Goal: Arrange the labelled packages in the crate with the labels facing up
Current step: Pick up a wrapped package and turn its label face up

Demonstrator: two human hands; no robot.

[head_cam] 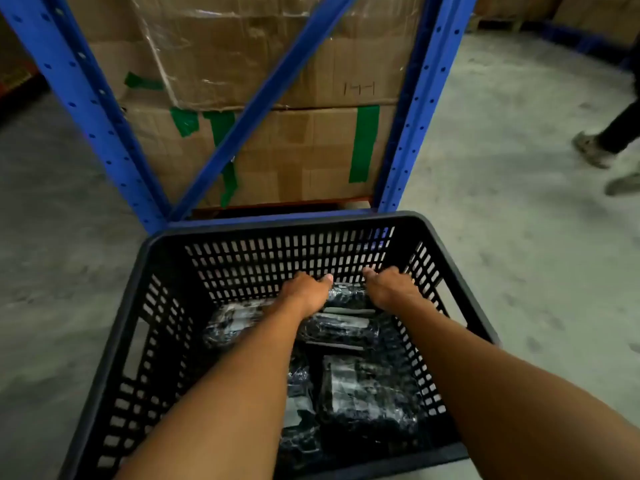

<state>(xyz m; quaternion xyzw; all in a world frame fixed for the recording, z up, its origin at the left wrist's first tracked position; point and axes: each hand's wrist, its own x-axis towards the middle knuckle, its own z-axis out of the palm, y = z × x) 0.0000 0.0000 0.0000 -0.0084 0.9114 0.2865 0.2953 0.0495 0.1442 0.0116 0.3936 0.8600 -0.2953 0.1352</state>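
On a concrete warehouse floor (485,188), the black crate (277,225) holds dark packages. Both hands, left hand (304,291) and right hand (389,287), grip the far package (348,294), fingers curled around its ends. The slick wrap may slip and land label-down.

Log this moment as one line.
both hands, left and right, on black plastic-wrapped package | far end, black slotted plastic crate | more packages inside

A dark slotted plastic crate (166,327) is set on a concrete floor. Several black plastic-wrapped packages are laid flat on its bottom: one at the far wall (348,295), one just nearer (341,329), one at the left (230,323), and a larger one at the near right (369,393). Pale labels are seen on some, blurred.
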